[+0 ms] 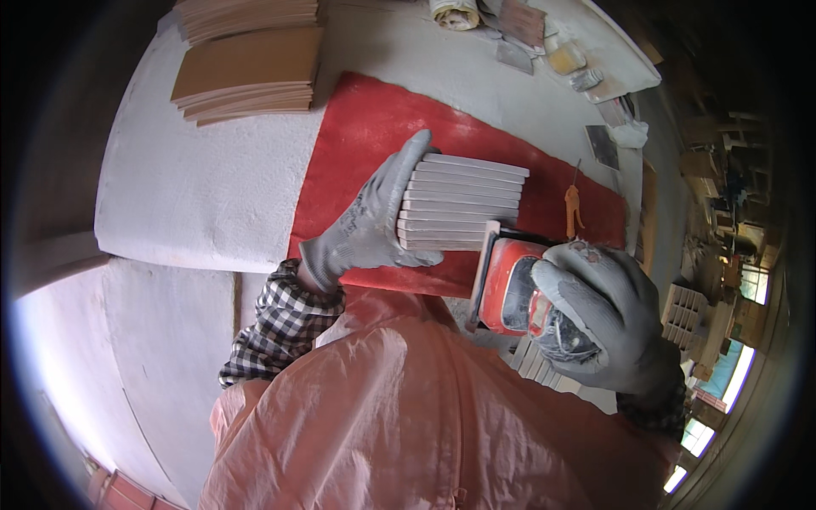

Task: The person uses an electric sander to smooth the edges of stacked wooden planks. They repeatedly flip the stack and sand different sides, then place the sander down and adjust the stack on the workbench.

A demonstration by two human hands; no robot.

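In a grey work glove, my left hand grips a stack of several thin pale slats by one end, thumb and fingers wrapped around it. The stack is held over a red cloth. My gloved right hand is closed around the body of a red and black electric sander. The sander is turned on its side, its flat pad facing the lower right corner of the stack. Whether the pad touches the slats I cannot tell. Dust coats the black end of the tool under my palm.
An orange-handled pointed tool lies on the cloth's right side. Stacks of brown boards stand at the back left of the white table. A yellow tape roll and a dark flat plate lie at the back right.
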